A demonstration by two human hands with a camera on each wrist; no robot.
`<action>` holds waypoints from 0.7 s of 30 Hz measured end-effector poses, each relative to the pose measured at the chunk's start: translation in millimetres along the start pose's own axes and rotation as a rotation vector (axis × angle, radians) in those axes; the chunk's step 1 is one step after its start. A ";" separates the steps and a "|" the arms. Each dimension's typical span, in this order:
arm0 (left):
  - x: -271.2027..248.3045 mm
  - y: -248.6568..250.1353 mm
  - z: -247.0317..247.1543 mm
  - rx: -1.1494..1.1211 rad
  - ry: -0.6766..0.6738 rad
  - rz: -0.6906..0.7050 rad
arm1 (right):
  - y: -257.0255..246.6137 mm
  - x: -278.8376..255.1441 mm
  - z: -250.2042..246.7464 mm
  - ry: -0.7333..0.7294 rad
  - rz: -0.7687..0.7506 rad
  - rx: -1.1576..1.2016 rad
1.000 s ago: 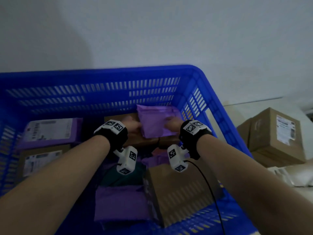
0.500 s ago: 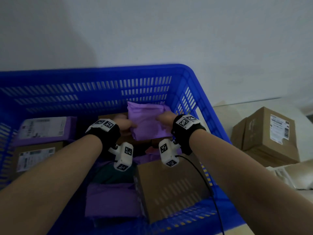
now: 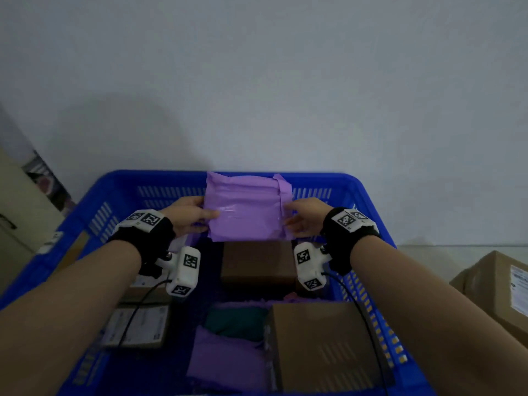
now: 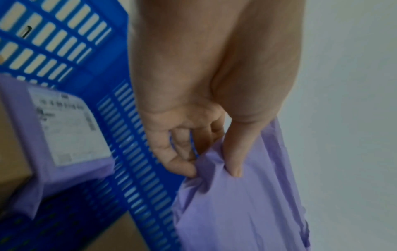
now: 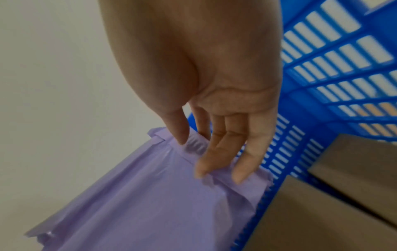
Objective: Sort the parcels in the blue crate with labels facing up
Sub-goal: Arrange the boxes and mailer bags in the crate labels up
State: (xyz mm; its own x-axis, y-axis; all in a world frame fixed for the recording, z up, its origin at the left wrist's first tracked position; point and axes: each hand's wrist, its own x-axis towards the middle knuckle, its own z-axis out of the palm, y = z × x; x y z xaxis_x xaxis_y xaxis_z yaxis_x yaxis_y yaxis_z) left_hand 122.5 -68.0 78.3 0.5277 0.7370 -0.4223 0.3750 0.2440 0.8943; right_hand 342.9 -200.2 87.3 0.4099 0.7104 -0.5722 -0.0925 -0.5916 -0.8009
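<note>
A purple plastic mailer parcel [image 3: 248,207] is held up above the far side of the blue crate [image 3: 85,207], its plain side toward me with no label showing. My left hand [image 3: 197,217] pinches its left edge, thumb on the near face, as the left wrist view shows on the mailer [image 4: 236,212]. My right hand [image 3: 297,218] pinches its right edge [image 5: 150,195]. In the crate lie brown boxes [image 3: 323,344], purple mailers [image 3: 225,364] and, at the left, parcels with white labels [image 3: 137,328] facing up.
A labelled purple parcel [image 4: 64,129] rests against the crate's left wall. A dark green bag [image 3: 234,321] lies mid-crate. Outside the crate at right stands a labelled brown box [image 3: 497,290]. A white wall is behind; a beige cabinet [image 3: 17,224] stands at far left.
Both hands have lifted the purple mailer from the boxes inside the crate up to rim height, and spread to its left and right edges. The head view has tilted upward.
</note>
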 end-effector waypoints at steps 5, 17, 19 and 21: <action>-24.6 22.3 -43.7 -0.010 0.047 0.185 | -31.0 -15.8 15.4 -0.146 -0.051 0.181; -42.7 34.9 -121.2 0.129 0.308 0.556 | -77.4 -20.1 72.2 -0.262 -0.313 0.404; -44.7 28.4 -133.7 0.147 0.299 0.562 | -81.1 -19.4 80.3 -0.271 -0.321 0.401; -47.4 24.5 -140.9 0.178 0.271 0.579 | -83.6 -19.5 87.8 -0.281 -0.326 0.386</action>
State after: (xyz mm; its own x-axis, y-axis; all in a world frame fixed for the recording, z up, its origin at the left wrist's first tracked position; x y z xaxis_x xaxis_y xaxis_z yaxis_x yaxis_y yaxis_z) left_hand -0.7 -8.1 141.0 0.4803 0.8558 0.1924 0.2210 -0.3303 0.9176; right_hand 263.0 -131.1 149.9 0.2211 0.9379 -0.2674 -0.3475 -0.1805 -0.9202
